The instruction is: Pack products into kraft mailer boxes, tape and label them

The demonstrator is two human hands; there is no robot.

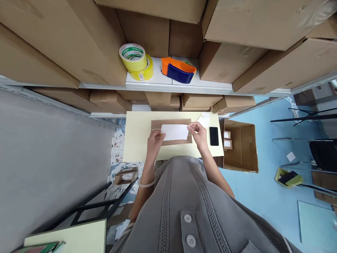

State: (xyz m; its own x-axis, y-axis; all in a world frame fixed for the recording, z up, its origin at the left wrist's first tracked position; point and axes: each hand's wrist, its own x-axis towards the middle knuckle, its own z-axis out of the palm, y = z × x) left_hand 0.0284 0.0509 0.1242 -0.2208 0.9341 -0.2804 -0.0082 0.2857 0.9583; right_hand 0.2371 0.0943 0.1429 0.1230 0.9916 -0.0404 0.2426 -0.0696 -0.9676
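A white label point(175, 132) is held flat over a brown cardboard mailer point(171, 123) that lies on a pale yellow table point(137, 137). My left hand point(154, 140) pinches the label's left edge, fingers closed. My right hand point(198, 133) pinches its right edge, fingers closed as well. Both hands rest low over the mailer. A black phone point(214, 136) lies on the table just right of my right hand. A small white slip point(204, 120) sits behind that hand.
Two yellow tape rolls point(134, 60) and an orange-and-blue tape dispenser point(179, 70) sit on a shelf above, among cardboard boxes. An open carton point(240, 147) stands right of the table. Paper scraps point(117, 147) litter the floor at left.
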